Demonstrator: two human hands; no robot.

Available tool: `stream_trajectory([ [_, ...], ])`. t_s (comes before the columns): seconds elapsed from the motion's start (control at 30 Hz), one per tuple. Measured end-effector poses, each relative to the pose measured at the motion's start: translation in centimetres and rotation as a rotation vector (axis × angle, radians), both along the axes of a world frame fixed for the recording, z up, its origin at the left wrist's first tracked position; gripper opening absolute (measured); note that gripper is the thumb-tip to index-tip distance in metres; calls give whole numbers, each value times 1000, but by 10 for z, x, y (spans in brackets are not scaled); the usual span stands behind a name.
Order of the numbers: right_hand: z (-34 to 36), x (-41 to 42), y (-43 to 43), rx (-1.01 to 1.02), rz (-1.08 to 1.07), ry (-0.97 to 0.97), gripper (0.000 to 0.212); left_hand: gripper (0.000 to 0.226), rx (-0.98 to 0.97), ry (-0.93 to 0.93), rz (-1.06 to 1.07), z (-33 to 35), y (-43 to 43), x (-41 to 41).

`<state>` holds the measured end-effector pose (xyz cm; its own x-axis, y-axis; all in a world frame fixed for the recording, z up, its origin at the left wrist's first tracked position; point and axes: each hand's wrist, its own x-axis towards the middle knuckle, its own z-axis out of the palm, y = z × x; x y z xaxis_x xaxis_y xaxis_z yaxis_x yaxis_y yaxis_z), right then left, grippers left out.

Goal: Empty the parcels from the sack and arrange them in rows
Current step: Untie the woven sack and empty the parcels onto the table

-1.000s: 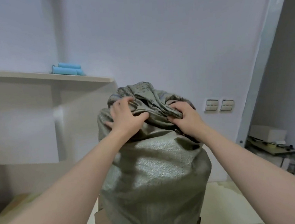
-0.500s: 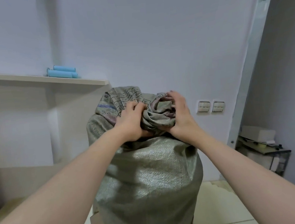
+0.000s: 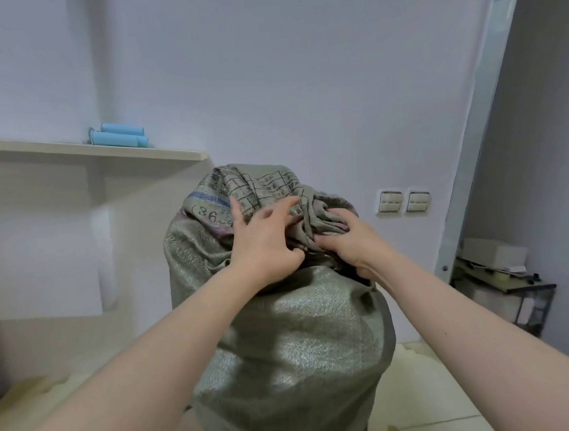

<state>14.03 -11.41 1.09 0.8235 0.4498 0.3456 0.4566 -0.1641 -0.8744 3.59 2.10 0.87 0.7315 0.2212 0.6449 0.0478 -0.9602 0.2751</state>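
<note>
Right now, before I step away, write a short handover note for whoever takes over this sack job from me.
Hands: the left hand lies with its fingers spread on the bunched neck of the woven sack and grips nothing. The right hand has its fingers curled into that neck and grips it.
Things: the woven sack stands upright in front of you, bulging, with its neck twisted shut on top. No parcels are in view.
Done: nothing is out yet.
Left: open the neck, empty out the parcels, arrange them in rows.
</note>
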Motion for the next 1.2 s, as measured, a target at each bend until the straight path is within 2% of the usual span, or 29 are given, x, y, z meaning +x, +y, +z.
stream_trajectory([
  [0.07,-1,6,-3,-27,-74,-49,51,106,125,96,147,0,9,-5],
  [0.13,-2,6,-1,-61,-150,-89,51,120,60,203,317,-7,21,-12],
  [0.17,-4,7,1,-80,-190,-114,54,120,1,261,405,-12,27,-16],
  [0.2,-7,7,3,-114,-230,-130,59,112,-58,311,481,-16,30,-20],
  [0.3,-16,10,11,-139,-264,-185,60,63,-225,328,570,-24,31,-21],
  [0.37,-17,6,14,-140,-263,-238,52,50,-358,229,540,-20,26,-15],
  [0.5,4,6,19,-37,-265,-430,51,45,-567,-96,388,9,27,-1],
  [0.67,60,-2,18,183,-236,-629,52,47,-508,-623,23,60,38,13],
  [0.73,64,1,15,230,-241,-684,54,45,-502,-676,-41,67,39,18],
  [0.8,52,14,14,134,-233,-696,54,44,-430,-503,-1,55,47,25],
  [0.9,14,30,12,-171,-265,-577,54,47,-360,-38,138,9,67,30],
  [0.97,-6,34,10,-240,-283,-519,55,45,-298,136,169,-12,72,30],
  [1.07,-7,33,7,-278,-222,-465,54,44,-267,188,169,-14,70,31],
  [1.1,-3,30,3,-335,-156,-409,61,47,-285,194,169,-12,70,31],
  [1.2,16,19,-9,-604,75,-196,107,54,-312,196,196,-7,67,31],
])
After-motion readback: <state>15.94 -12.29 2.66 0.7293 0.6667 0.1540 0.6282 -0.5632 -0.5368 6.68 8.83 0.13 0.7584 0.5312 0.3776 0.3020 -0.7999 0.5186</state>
